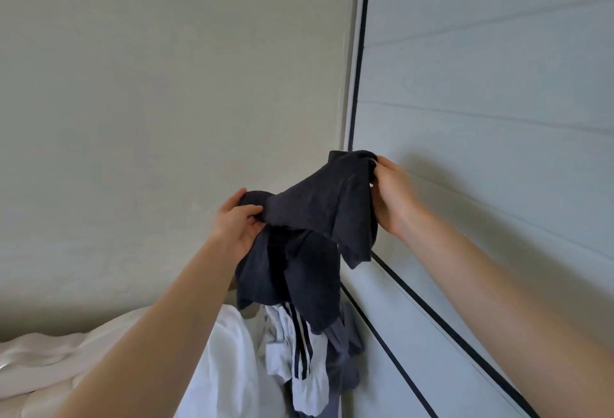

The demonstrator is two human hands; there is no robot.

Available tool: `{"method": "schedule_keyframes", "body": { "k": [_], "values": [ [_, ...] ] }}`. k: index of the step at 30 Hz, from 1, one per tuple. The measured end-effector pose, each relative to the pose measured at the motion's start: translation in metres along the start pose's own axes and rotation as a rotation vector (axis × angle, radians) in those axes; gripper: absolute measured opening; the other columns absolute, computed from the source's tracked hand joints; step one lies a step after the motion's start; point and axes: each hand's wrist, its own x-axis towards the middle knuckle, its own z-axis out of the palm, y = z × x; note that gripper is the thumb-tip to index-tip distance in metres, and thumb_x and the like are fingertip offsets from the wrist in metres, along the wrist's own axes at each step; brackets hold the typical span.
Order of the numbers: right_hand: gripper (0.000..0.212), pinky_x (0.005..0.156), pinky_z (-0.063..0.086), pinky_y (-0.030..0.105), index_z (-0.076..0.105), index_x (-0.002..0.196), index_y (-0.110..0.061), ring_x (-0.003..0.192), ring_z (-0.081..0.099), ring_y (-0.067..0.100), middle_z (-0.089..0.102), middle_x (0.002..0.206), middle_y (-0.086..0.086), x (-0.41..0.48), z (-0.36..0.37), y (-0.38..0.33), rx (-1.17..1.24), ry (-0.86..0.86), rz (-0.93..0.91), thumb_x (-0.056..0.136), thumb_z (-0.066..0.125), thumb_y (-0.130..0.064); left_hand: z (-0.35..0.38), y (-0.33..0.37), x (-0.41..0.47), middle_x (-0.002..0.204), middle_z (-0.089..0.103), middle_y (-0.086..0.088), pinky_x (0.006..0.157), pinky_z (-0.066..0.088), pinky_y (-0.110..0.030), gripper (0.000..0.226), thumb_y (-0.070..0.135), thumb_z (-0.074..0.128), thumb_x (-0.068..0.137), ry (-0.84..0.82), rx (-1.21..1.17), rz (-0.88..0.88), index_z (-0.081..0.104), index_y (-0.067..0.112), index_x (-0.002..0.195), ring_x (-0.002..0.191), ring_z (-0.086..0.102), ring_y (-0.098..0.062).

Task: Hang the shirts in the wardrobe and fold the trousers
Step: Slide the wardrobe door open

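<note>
A dark navy shirt (309,238) hangs in the air in front of me, crumpled, with a sleeve drooping on the right. My left hand (237,223) grips its left edge in curled fingers. My right hand (392,195) pinches its upper right edge, slightly higher. Below it a heap of clothes lies on the bed: a white garment with dark stripes (299,361), a grey garment (349,358) and a white piece (232,368).
A pale wardrobe door (481,102) with dark trim stands close on the right, right next to my right hand. A plain wall (166,85) fills the left. Rumpled white bedding (50,361) covers the lower left.
</note>
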Motion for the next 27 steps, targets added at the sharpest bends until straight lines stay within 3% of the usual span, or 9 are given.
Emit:
{"method": "schedule_keyframes", "body": {
  "k": [5,11,15,18,21,24,27],
  "values": [
    [0.023,0.064,0.047,0.028,0.062,0.101,-0.016,0.069,0.058,0.017,0.065,0.084,0.001,-0.027,-0.049,-0.008,-0.072,0.08,0.021,0.1,0.039,-0.01,0.029,0.016,-0.036,0.117,0.064,-0.011,0.08,0.057,-0.036,0.047,-0.009,0.057,0.089,-0.083,0.036,0.147,0.057,0.018,0.127,0.093,0.065,-0.026],
    [0.022,0.056,0.043,0.032,0.06,0.094,-0.013,0.074,0.05,0.022,0.051,0.075,0.005,-0.074,-0.106,-0.006,-0.259,0.099,0.079,0.094,0.039,-0.007,0.068,0.017,-0.102,0.107,0.073,0.0,0.066,0.057,-0.026,0.037,0.004,0.068,0.089,-0.119,0.322,0.339,0.063,0.018,0.122,0.084,0.072,-0.015],
    [0.021,0.052,0.039,0.029,0.062,0.092,-0.01,0.067,0.046,0.019,0.05,0.066,-0.001,-0.119,-0.132,-0.001,-0.41,0.061,0.062,0.09,0.041,-0.008,0.092,0.002,-0.154,0.097,0.075,0.006,0.076,0.058,-0.028,0.03,0.009,0.07,0.087,-0.015,0.613,0.525,0.068,0.025,0.112,0.088,0.071,-0.01],
    [0.023,0.055,0.04,0.021,0.065,0.09,-0.014,0.066,0.054,0.012,0.059,0.071,-0.005,-0.16,-0.143,-0.011,-0.472,0.035,-0.011,0.097,0.043,-0.011,0.101,-0.015,-0.197,0.093,0.07,0.012,0.072,0.052,-0.023,0.025,0.017,0.069,0.087,0.108,0.83,0.65,0.068,0.029,0.109,0.087,0.067,-0.005],
    [0.024,0.062,0.043,0.022,0.064,0.088,-0.018,0.073,0.059,0.01,0.064,0.079,-0.004,-0.198,-0.158,-0.017,-0.478,0.024,-0.054,0.098,0.043,-0.013,0.102,-0.033,-0.239,0.091,0.07,0.01,0.073,0.052,-0.026,0.019,0.017,0.067,0.088,0.162,0.87,0.626,0.068,0.026,0.105,0.085,0.065,-0.007],
    [0.022,0.066,0.043,0.025,0.065,0.09,-0.016,0.077,0.059,0.014,0.063,0.081,-0.003,-0.235,-0.176,-0.011,-0.517,0.019,-0.047,0.095,0.043,-0.016,0.101,-0.049,-0.276,0.096,0.07,0.003,0.074,0.054,-0.029,0.018,0.012,0.067,0.086,0.163,0.768,0.494,0.069,0.024,0.1,0.086,0.065,-0.015],
    [0.023,0.068,0.043,0.024,0.066,0.095,-0.013,0.08,0.059,0.013,0.064,0.084,-0.004,-0.269,-0.194,0.0,-0.603,-0.029,0.023,0.095,0.044,-0.012,0.101,-0.06,-0.311,0.1,0.065,0.003,0.066,0.049,-0.027,0.023,0.005,0.062,0.089,0.143,0.689,0.4,0.068,0.021,0.103,0.088,0.062,-0.017]
  ]
}}
